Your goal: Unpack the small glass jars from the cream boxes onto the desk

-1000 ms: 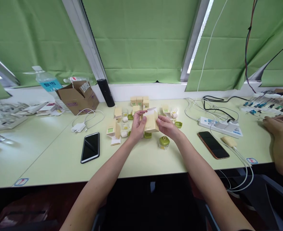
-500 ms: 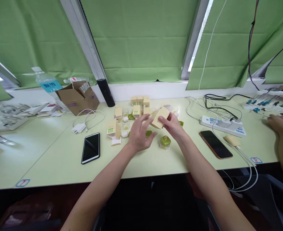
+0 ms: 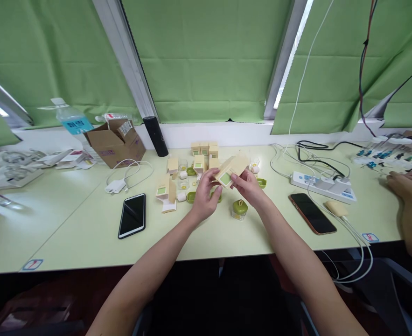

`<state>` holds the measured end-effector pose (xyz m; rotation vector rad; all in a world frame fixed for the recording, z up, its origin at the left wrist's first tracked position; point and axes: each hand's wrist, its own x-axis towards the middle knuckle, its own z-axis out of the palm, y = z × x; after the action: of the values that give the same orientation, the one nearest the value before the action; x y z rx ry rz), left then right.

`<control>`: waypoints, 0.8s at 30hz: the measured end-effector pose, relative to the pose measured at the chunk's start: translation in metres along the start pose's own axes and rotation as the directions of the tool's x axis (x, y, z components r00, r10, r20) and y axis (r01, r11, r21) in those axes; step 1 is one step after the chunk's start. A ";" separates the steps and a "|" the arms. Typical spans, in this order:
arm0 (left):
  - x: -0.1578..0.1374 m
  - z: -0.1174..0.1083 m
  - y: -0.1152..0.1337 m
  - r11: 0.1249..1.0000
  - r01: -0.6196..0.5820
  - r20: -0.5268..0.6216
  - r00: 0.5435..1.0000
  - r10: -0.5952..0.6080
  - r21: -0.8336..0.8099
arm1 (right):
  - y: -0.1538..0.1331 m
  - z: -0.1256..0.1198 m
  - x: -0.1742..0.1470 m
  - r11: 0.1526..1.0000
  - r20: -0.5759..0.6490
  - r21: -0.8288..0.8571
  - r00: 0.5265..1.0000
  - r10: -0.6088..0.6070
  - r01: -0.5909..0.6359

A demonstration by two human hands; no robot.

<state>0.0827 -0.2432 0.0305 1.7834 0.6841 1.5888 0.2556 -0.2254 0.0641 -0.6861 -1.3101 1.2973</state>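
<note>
Between my two hands is a small cream cardboard box, tilted, with a green panel facing me and its flaps spread at the top. My left hand grips its left side, fingers behind and thumb in front. On the right edge, my right hand pinches it with thumb and fingers. Just below stands a small clear jar with a green lid and a loop on top. Green lids, white rolls and clear cups lie left of my hands, near an opened cream box.
Several cream boxes stand at the back. A white-framed phone lies left, another phone right, by a power strip with cables. A brown carton and black cylinder stand behind. Another person's hand is far right.
My left hand has closed in from beside the box onto its left side. The box has turned, so its green panel now shows, and its flaps are spread.
</note>
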 end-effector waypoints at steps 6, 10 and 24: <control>0.000 0.000 -0.004 0.997 0.045 0.008 0.999 -0.044 -0.070 | 0.005 0.000 0.003 0.997 -0.048 -0.076 0.998 -0.033 0.029; 0.001 -0.001 -0.005 0.994 0.069 0.022 0.998 -0.067 -0.080 | 0.006 -0.002 0.003 0.993 -0.042 -0.111 0.999 -0.034 0.029; 0.004 -0.004 -0.001 0.962 0.236 0.016 0.972 -0.236 -0.136 | 0.015 0.003 0.000 0.967 -0.015 -0.249 0.998 -0.059 0.054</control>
<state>0.0791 -0.2395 0.0328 1.5405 0.7397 1.4394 0.2489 -0.2227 0.0511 -0.8287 -1.4786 1.0858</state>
